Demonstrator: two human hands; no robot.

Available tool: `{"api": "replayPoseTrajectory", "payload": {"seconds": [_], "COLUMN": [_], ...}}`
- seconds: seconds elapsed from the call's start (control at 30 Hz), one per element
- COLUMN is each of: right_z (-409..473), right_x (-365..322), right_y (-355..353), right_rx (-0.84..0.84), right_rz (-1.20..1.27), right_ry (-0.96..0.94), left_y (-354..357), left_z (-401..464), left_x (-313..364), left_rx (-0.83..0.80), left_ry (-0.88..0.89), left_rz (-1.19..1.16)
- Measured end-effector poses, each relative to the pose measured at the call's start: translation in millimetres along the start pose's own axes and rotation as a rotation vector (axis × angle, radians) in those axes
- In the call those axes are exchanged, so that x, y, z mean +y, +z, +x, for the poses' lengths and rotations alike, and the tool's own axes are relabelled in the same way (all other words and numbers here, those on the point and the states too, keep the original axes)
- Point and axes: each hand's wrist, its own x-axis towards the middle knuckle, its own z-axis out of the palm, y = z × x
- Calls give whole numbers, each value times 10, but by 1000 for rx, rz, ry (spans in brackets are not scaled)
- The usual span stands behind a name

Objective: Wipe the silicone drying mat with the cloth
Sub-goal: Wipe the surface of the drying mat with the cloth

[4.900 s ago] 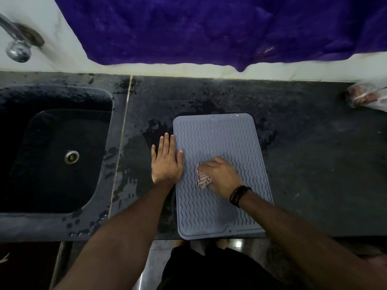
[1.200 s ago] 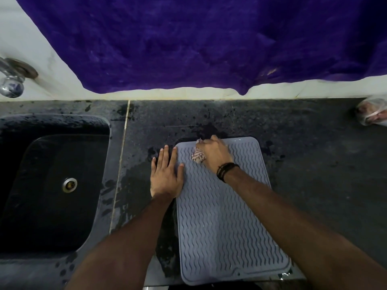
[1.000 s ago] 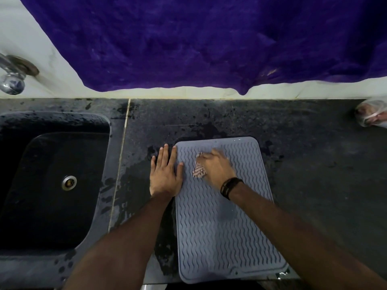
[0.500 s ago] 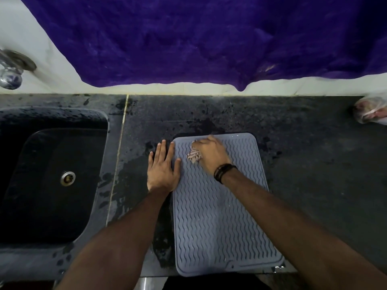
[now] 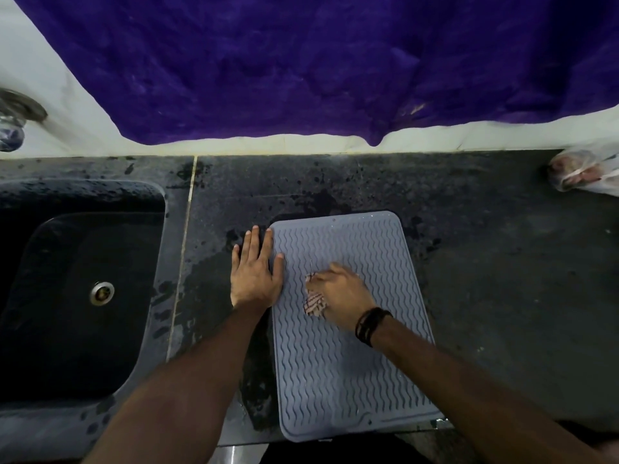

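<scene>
Pressing cloth (image 5: 314, 303) on mat (image 5: 351, 363), right hand (image 5: 341, 298)

Bare forearms, sleeveless; black corded wristband (image 5: 370, 324) on right wrist

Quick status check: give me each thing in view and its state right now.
silicone drying mat: flat on the counter, near edge at the counter's front
cloth: bunched under the right hand, on the mat
left hand: flat, pressing the mat's left edge
right hand: gripping the cloth
counter: wet patches around the mat
sink: nothing visible in it
</scene>
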Motion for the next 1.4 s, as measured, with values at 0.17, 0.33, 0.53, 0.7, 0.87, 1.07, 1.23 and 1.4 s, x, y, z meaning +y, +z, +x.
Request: {"api": "replayPoseTrajectory", "payload": {"seconds": [0.17, 0.33, 0.53, 0.7, 0.87, 1.07, 1.23, 1.4], "right_z": [449, 978, 806, 637, 867, 861, 585, 477], "right_x": [90, 173, 192, 185, 222, 199, 143, 147], "right_y": [-273, -493, -316, -365, -544, -438, -387, -368], "right_rx": [135, 152, 112, 27, 177, 118, 23, -11], "right_rz": [-31, -110, -75, -26, -22, -114, -68, 18], "right_ry": [68, 130, 166, 133, 176, 194, 168, 147], "left_y": [6, 14, 6, 10, 6, 19, 19, 16], "left_z": [-4, 16, 19, 18, 25, 17, 22, 19], "left_x": [-6, -17, -3, -3, -16, -23, -25, -24], "left_rx": [14, -1, -8, -2, 7, 0, -1, -3], "left_ry": [3, 5, 1, 2, 10, 7, -1, -3], "left_rz": [-6, 8, 8, 1, -8, 2, 9, 10]}}
